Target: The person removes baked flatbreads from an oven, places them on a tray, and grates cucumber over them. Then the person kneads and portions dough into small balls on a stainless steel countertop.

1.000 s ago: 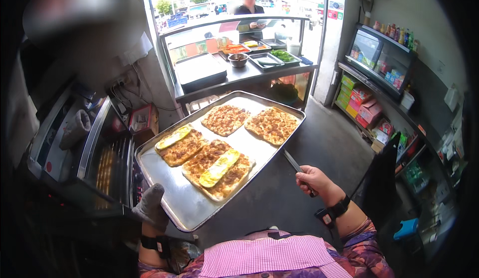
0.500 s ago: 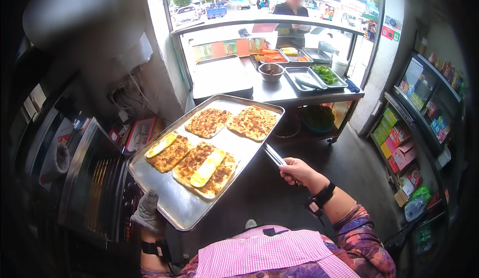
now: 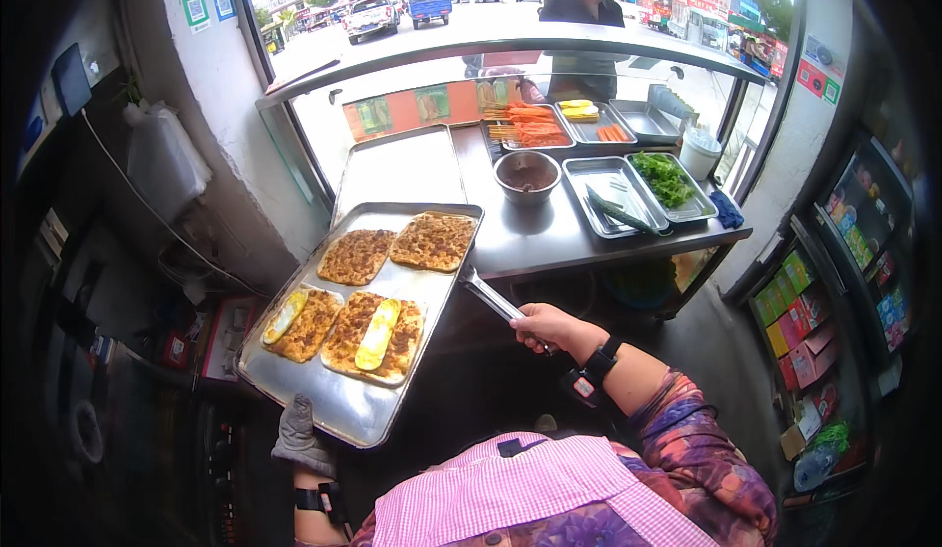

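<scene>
Gloved left fingers (image 3: 298,413) grasping tray (image 3: 365,410), right forearm (image 3: 636,378) angled inward, right fingers (image 3: 530,325) clenched around tongs (image 3: 494,297)

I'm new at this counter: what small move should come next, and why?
Perhaps ease the baking tray evenly forward over the counter: its far end appears near the counter's edge, the gloved left hand and the tongs in the right hand are at its rim, and four flatbreads lie on it.

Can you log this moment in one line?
left hand: gloved, holding baking tray; right hand: holding metal tongs; on tray: four flatbreads, two with egg
</scene>
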The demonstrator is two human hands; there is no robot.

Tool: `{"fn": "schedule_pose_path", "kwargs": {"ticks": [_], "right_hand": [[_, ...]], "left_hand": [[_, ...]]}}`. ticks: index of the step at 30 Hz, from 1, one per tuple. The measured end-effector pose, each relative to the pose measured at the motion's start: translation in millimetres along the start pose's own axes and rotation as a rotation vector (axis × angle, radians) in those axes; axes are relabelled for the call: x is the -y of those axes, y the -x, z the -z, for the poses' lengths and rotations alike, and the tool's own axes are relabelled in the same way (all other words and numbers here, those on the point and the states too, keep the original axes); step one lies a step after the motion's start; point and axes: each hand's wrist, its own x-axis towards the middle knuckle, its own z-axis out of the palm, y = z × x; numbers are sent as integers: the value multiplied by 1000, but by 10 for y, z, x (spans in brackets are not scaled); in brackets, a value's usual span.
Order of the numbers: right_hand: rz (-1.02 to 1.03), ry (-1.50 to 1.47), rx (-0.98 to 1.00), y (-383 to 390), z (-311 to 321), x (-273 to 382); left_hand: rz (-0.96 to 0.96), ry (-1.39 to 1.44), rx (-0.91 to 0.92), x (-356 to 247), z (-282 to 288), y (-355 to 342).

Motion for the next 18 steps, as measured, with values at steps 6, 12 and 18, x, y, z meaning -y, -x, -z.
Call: {"fn": "schedule_pose_path", "kwargs": {"ticks": [6, 12, 18], "right_hand": [[56, 29, -176, 160, 1663, 273], [140, -352, -626, -158, 3330, 711], [94, -432, -500, -270, 3424, 302]], "left_hand": [[-68, 126, -145, 646, -654, -267], [-17, 148, -348, 1011, -1028, -930], [35, 198, -537, 1277, -1446, -1495]]}}
